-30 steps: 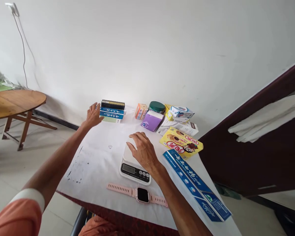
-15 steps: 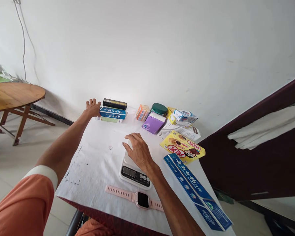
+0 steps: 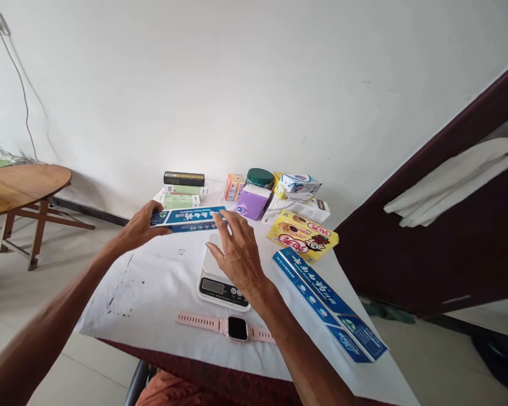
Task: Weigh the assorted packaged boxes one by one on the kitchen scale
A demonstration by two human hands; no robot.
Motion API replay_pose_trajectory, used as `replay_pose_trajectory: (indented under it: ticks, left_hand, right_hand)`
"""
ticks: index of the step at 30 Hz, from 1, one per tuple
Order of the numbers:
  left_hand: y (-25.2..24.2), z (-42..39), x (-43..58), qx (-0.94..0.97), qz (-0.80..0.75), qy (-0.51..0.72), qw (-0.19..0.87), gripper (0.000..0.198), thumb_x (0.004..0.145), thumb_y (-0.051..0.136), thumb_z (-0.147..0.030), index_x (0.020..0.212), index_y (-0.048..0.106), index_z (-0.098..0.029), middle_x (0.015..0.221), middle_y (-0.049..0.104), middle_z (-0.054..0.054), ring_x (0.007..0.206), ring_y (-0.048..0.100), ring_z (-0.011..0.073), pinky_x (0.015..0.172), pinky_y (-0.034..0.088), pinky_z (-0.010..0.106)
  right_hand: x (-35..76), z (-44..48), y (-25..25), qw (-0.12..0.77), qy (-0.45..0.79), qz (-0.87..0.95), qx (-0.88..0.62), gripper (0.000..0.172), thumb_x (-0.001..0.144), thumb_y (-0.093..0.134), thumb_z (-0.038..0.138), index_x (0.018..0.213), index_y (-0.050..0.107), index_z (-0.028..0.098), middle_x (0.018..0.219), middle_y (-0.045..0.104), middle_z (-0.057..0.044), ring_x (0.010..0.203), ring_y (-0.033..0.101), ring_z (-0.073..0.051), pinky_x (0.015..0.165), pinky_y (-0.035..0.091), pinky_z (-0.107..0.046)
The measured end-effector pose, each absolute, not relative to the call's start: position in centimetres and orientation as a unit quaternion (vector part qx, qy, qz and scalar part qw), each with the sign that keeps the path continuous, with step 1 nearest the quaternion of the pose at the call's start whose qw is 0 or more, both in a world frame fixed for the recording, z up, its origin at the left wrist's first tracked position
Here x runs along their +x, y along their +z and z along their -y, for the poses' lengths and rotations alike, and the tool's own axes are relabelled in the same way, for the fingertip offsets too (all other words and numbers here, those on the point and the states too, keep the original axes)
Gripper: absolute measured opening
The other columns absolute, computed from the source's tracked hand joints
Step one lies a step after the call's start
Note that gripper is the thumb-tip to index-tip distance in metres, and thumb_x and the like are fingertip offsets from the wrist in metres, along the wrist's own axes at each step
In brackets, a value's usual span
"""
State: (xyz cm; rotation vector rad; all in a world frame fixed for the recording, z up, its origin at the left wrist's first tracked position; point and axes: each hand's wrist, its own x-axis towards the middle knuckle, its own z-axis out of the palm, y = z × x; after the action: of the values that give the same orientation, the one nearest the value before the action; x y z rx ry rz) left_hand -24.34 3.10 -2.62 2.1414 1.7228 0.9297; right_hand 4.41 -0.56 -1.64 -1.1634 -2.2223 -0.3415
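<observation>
As the left hand [image 3: 141, 226] closes on the left end of a blue box [image 3: 190, 217], thumb along the near side and fingers mostly out of sight behind, the hold is judged firm but one-sided. The box lies crosswise, apparently raised off the cloth [image 3: 152, 285], its free end reaching the fingertips of the right hand [image 3: 242, 254]. That hand is half spread, thumb set apart from the fingers, with nothing evidently in its grasp; whether the index finger touches the box or merely overlaps it from this angle cannot be told. Directly below the right hand sits a scale [image 3: 222, 294], its plate partly covered from view. Good handling would support the free end between right thumb and fingers, keep the box level, and limit pressure so that the carton walls do not buckle. The right wrist should stay high, clear of the scale's edge and buttons. A watch [image 3: 237, 328] lies just on the body side of the scale, and a yellow box [image 3: 303, 235] stands beyond the right hand to its right; elbow and sleeve movement should avoid both.
</observation>
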Motion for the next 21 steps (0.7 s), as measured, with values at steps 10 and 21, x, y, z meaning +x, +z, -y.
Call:
replay_pose_trajectory:
  ticks: [10,21]
  left_hand:
    - [-4.9,1.1,-14.1,0.826,-0.425,0.296,0.222,0.037,0.082,0.074,-0.035,0.108,0.049,-0.025,0.106,0.061,0.005,0.095,0.059,0.0244,0.082,0.048,0.037]
    - [-5.5,-0.4,-15.4,0.783,-0.412,0.321,0.337,0.058,0.088,0.066,-0.062,0.130,0.052,-0.025,0.134,0.060,0.011,0.123,0.058,0.0309,0.102,0.048,0.045]
  right_hand:
    - [10.0,4.0,-1.9,0.241,-0.077,0.833,-0.492,0.076,0.078,0.085,0.037,0.143,0.050,0.017,0.144,0.057,-0.017,0.136,0.049,-0.035,0.114,0.039,-0.055]
    - [10.8,4.1,-3.9,0.260,0.005,0.821,-0.508,0.065,0.078,0.085,0.034,0.134,0.056,0.019,0.137,0.061,-0.014,0.129,0.055,-0.034,0.109,0.046,-0.054]
